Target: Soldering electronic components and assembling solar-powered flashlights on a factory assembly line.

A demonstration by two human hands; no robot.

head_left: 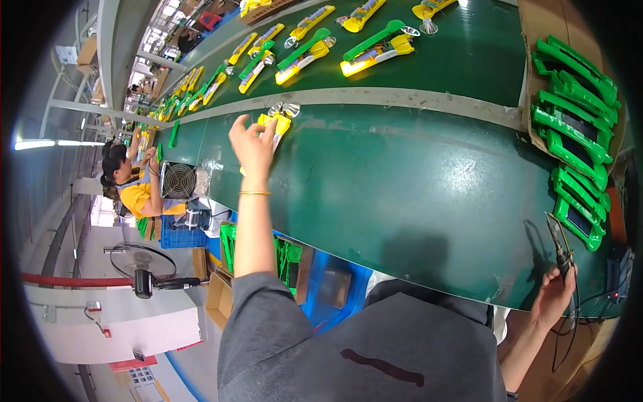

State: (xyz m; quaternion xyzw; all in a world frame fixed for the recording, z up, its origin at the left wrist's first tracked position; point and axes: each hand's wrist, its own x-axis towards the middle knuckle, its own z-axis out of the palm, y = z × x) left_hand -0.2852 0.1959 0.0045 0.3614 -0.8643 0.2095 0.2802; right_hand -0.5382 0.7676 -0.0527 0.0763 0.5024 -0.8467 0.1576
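Note:
My left hand (254, 149) reaches to the far edge of the green bench, its curled fingers on a yellow flashlight body (282, 126). The hand covers part of that body, and the exact grip is partly hidden. Two shiny reflector cups (284, 109) sit at the body's far end. At the near right, my right hand (554, 295) is closed round the handle of a soldering iron (560, 249), tip pointing up and away from me. Its cable hangs below the hand. Several green housings (578, 211) with dark panels lie just beyond the iron.
Beyond a raised grey rail (402, 99), a green conveyor (462, 63) carries several yellow and green flashlight assemblies (378, 53). A cardboard box (532, 84) of green housings stands far right. At left are a boxed fan (179, 181) and a seated co-worker (137, 194).

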